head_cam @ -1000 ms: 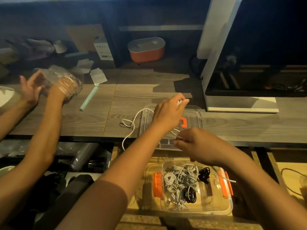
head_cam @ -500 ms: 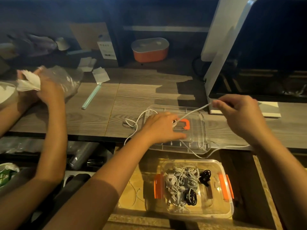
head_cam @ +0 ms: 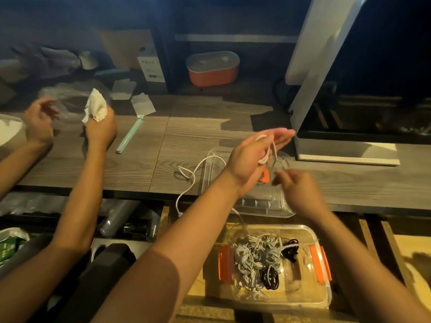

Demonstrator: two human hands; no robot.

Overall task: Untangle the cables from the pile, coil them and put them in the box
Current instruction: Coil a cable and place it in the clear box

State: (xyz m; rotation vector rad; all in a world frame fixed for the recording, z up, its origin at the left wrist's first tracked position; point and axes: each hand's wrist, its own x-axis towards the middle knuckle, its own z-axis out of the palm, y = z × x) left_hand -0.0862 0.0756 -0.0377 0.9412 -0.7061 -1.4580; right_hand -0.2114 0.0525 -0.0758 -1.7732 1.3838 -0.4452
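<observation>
— Cable [head_cam: 268,153] first: where is it?
— White, looped over the left hand [head_cam: 253,159], which is raised above the bench [head_cam: 140,164] with the palm turned up and the fingers stretched out flat. A couple of turns hang from the fingers.
— So the hand isn't clenched on it?
— No, it is wide open; the loops are draped around it rather than pinched. The loose end runs left across the bench, curls once, and drops over the front edge.
— And the right hand [head_cam: 297,190]?
— Just beside the left, lower and nearer, blurred. Its fingers are curled, and I cannot tell whether they pinch the strand.
— What lies under both?
— A clear lid [head_cam: 261,203] with an orange clip, lying on the bench edge.
— The box [head_cam: 314,299]?
— Below the bench, clear with orange latches, holding coiled white and black cords.
— Anyone else?
— A second person's hands at far left; one grips a crumpled white tissue [head_cam: 96,108] near a clear bag. A pale green stick [head_cam: 129,136] lies close by.
</observation>
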